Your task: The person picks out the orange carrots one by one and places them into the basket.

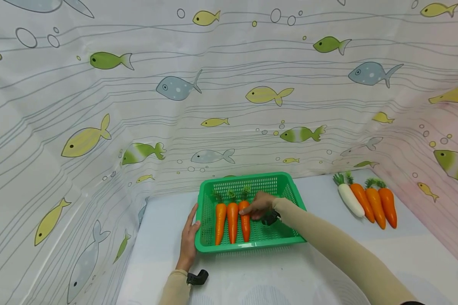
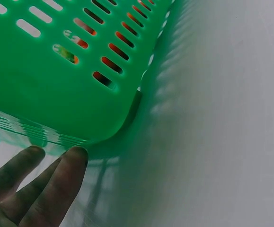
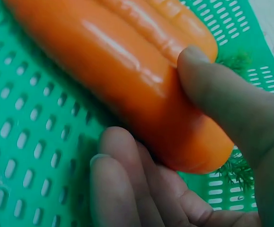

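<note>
A green plastic basket (image 1: 252, 244) with slotted walls stands on the table. Three orange toy carrots lie side by side in its left half, green tops toward the back: left carrot (image 1: 220, 220), middle carrot (image 1: 233, 222), right carrot (image 1: 246, 231). My right hand (image 1: 262, 204) reaches in and holds the right carrot near its thick end, thumb on one side and fingers on the other, as the right wrist view shows. My left hand (image 1: 188, 241) rests against the basket's left side. Its straight fingers (image 2: 63, 182) touch the outer wall near a corner.
At the right of the table lie a white radish (image 1: 351, 201) and three more carrots, including the outermost carrot (image 1: 388, 206). A fish-patterned curtain (image 1: 229, 140) closes off the back and sides. My right sleeve (image 1: 332, 241) crosses the basket's right front corner.
</note>
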The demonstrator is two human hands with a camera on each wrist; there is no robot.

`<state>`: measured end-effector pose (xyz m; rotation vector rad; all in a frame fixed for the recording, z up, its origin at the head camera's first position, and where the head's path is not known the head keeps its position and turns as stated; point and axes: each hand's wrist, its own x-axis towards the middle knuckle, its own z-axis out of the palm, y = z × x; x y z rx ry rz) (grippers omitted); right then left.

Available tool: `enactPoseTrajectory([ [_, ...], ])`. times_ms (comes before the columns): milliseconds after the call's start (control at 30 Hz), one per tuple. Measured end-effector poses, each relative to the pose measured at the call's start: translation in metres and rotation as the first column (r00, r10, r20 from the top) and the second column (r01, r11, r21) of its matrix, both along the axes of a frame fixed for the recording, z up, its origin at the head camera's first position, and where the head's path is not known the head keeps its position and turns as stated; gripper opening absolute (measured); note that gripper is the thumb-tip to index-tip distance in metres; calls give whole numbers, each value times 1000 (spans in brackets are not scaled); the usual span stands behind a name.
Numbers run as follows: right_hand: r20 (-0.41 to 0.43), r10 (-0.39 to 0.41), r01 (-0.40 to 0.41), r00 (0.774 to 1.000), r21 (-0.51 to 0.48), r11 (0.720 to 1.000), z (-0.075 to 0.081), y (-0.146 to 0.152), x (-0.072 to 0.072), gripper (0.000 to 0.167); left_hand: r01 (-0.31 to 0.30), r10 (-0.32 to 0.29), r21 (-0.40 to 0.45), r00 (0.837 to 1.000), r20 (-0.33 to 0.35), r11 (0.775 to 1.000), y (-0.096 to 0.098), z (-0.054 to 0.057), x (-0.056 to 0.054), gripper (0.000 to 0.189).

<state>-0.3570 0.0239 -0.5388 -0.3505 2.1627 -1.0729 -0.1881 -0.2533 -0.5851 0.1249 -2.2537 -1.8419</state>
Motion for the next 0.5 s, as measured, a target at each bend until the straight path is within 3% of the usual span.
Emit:
enactPoseTrajectory([
  [500, -51, 62, -60, 997, 40, 997, 3, 0, 5, 57, -3, 3, -7, 1000, -7, 1000, -1, -2, 0, 54],
])
